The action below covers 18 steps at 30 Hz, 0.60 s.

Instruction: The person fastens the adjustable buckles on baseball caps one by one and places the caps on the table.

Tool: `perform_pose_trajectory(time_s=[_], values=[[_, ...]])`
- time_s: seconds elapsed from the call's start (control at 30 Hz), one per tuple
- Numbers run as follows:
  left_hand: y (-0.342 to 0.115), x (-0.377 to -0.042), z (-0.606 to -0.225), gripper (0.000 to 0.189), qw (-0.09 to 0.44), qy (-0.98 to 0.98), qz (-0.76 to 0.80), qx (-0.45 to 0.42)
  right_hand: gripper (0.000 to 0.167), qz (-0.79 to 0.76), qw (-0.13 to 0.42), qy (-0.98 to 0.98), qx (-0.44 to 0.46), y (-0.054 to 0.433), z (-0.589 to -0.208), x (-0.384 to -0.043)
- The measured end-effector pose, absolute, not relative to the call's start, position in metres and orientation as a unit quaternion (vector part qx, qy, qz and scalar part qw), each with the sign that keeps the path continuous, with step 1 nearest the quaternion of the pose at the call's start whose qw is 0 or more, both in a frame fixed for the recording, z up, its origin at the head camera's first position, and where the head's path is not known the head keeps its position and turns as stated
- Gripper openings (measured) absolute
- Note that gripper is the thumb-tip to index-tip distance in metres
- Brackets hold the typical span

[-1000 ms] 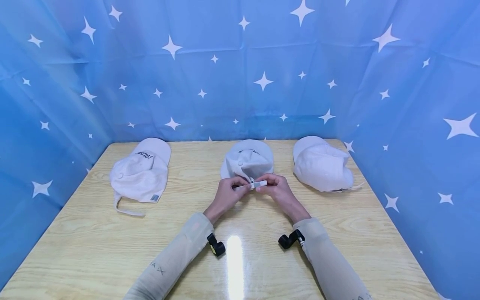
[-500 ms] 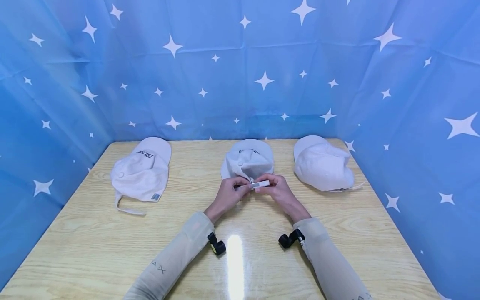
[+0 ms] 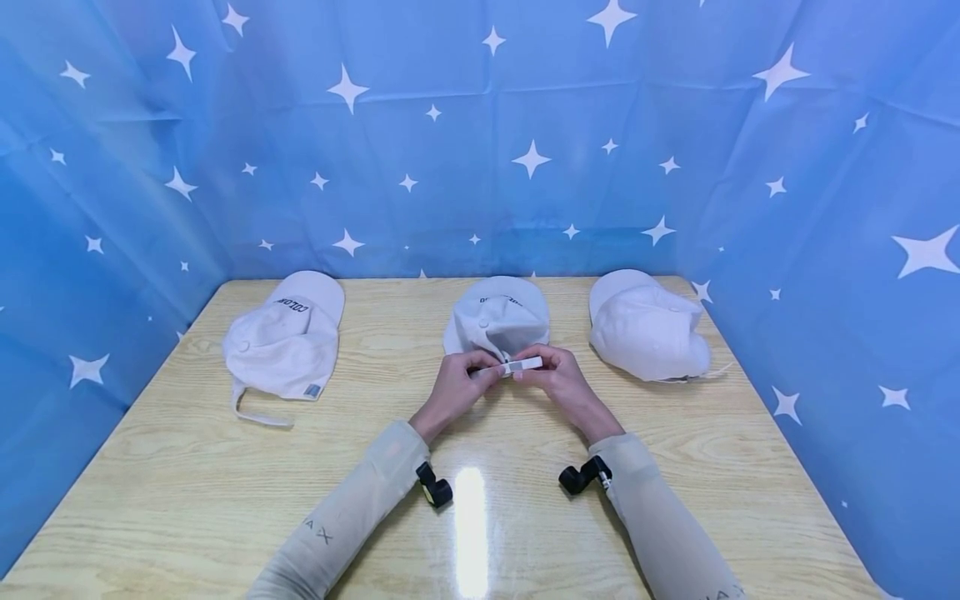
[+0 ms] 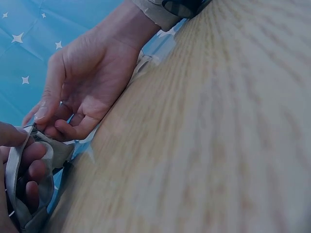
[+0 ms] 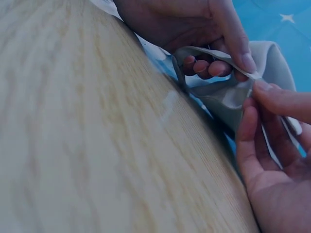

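A white baseball cap [image 3: 497, 310] lies at the back middle of the table, brim away from me. My left hand [image 3: 456, 387] pinches the cap's back strap [image 3: 528, 364], its other fingers inside the strap loop [image 5: 192, 50], as the right wrist view shows. On the other side my right hand [image 3: 562, 382] pinches the strap close to the left fingertips. In the left wrist view the right hand's thumb and fingertips meet at the strap [image 4: 13, 162]. The fingers cover the join of the strap, so its fastening cannot be made out.
Another white cap [image 3: 281, 350] lies at the left, its strap [image 3: 261, 417] hanging loose towards me. A third white cap [image 3: 651, 333] sits at the right, with thin strap ends by the table edge. Blue star-patterned cloth [image 3: 450, 150] surrounds the wooden table [image 3: 390, 517].
The strap's pale end between the hands has shifted slightly to the right. Both hands keep their pinch in nearly the same place, and the outer caps lie as before.
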<state>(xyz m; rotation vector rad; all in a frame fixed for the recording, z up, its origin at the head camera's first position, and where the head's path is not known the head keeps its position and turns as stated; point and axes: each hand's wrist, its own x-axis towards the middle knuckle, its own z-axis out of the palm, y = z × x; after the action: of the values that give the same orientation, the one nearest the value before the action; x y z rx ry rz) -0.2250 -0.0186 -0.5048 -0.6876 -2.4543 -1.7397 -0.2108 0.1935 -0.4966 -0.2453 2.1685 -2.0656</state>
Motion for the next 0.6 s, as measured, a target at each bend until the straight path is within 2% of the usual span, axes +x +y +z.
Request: perform_pose_trajectory(time_s=[0.4,0.6], values=[[-0.019,-0.2244,-0.5041,0.012,0.014,-0.788,-0.569,-0.235,0.031,-0.689,0.072,0.715,-0.095,0.1924,-0.4975,-0.2114],[-0.0216,-0.2254,-0.5053,0.006,0.041,-0.769,-0.579,-0.269,0.03,-0.71,0.072,0.695,-0.083,0.1936,-0.4963,-0.209]])
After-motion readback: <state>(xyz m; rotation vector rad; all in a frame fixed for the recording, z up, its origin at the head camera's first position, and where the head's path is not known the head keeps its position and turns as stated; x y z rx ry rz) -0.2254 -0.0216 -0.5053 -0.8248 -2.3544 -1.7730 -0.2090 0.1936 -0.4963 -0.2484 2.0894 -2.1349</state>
